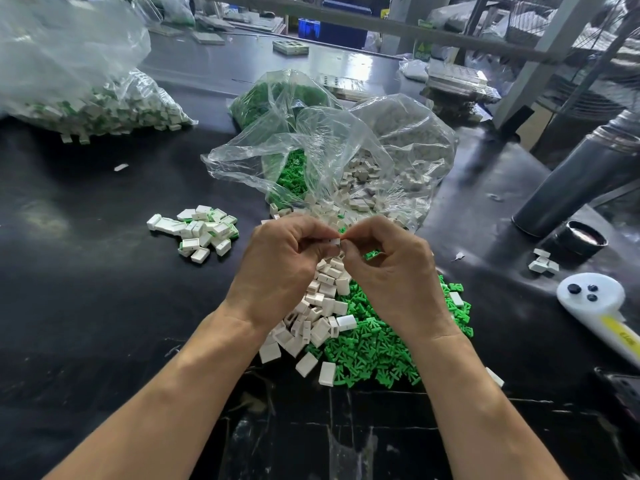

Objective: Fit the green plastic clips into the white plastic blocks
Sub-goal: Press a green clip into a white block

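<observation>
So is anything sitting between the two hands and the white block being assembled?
Nothing visible: the left hand and right hand both pinch the small white plastic block directly, raised above the loose pile of white blocks.

I'm looking at a small factory or assembly workshop. The black worktable (86, 271) in front of me carries loose heaps of white blocks (311, 317) and green clips (381, 344), bulk clear plastic bags (332, 147) of the same parts, and a small pile of fitted pieces (204, 230). Behind stand grey metal racking (540, 60), blue crates (308, 27) and stacked trays (457, 81).
</observation>
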The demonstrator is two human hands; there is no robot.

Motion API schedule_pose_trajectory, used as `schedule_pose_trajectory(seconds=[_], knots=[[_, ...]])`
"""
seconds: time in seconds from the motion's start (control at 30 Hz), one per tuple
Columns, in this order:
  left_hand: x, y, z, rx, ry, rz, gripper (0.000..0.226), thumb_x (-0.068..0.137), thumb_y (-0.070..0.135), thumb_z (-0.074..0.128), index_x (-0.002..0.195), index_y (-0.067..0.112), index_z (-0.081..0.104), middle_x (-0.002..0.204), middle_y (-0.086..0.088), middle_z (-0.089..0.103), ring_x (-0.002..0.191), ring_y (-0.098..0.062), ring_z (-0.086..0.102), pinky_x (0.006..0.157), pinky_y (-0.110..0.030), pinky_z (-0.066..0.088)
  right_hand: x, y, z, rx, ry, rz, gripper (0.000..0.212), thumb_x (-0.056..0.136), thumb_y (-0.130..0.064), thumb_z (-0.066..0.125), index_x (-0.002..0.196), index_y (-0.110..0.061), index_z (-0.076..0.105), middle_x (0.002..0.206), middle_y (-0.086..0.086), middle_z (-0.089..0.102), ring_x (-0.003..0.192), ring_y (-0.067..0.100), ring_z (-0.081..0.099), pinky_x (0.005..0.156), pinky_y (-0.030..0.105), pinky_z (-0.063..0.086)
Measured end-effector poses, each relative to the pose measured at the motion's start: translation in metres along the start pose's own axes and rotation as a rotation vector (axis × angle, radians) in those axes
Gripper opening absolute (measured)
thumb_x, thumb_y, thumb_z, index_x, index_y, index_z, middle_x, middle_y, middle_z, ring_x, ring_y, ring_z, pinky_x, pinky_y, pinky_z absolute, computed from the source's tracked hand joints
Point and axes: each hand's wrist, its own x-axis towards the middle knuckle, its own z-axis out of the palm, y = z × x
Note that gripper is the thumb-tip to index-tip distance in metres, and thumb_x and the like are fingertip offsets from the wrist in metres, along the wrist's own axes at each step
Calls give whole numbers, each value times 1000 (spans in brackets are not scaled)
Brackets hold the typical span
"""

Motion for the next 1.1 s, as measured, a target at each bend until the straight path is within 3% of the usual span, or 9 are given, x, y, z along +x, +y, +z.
schedule_pose_trajectory(seconds=[0.13, 0.37, 0.53, 0.63, 0.73, 0.9, 1.1], knots=[[1, 2, 2, -2, 3, 2, 25, 84, 3, 80, 89, 27, 78, 86, 17, 76, 79, 1, 72, 72, -12, 54, 0, 1, 3, -12, 52, 18, 10, 89, -11, 74, 88, -19, 69, 81, -11, 71, 75, 7, 70, 65, 20, 58], [3, 1, 2, -13, -5, -2, 18, 85, 4, 80, 93, 20, 79, 84, 17, 76, 77, 2, 72, 70, -10, 54, -1, -1, 5, 5, 94, 51, 15, 89, -12, 75, 89, -25, 67, 80, -13, 71, 75, 4, 70, 66, 17, 57], [0, -1, 0, -58, 7, -13, 21, 89, 6, 78, 105, 20, 77, 87, 14, 75, 82, -2, 73, 74, -17, 57, -3, -3, 5, 217, 15, 193, 8, 97, -13, 69, 95, -20, 68, 79, -1, 74, 73, 16, 74, 71, 39, 64], [-1, 1, 1, 15, -15, 34, 26, 90, 14, 79, 108, 30, 72, 86, 8, 71, 80, -10, 71, 72, -20, 58, -3, -5, 2, 385, 5, 294, 7, 99, -9, 67, 95, -15, 69, 80, 7, 74, 68, 20, 73, 62, 31, 62], [-1, 0, 1, 130, -17, 86, 19, 91, 17, 78, 104, 29, 71, 88, 11, 71, 82, -9, 70, 71, -22, 57, -3, -5, -1, 458, -13, 337, 4, 100, -9, 66, 97, -10, 70, 79, 11, 74, 66, 23, 72, 59, 28, 60], [-1, -4, 1, 141, 33, 75, 20, 88, 15, 81, 105, 26, 75, 90, 14, 73, 83, -4, 69, 71, -11, 52, -1, -5, -1, 476, -18, 341, 9, 100, -4, 65, 101, -9, 71, 80, 13, 74, 67, 23, 71, 60, 27, 59], [-2, -3, 0, 80, 54, 42, 19, 90, 22, 79, 108, 25, 76, 88, 17, 73, 78, -7, 70, 64, -24, 59, -3, -4, 1, 455, -10, 297, 16, 95, -4, 71, 110, -9, 72, 88, 7, 77, 72, 20, 73, 67, 29, 61]])
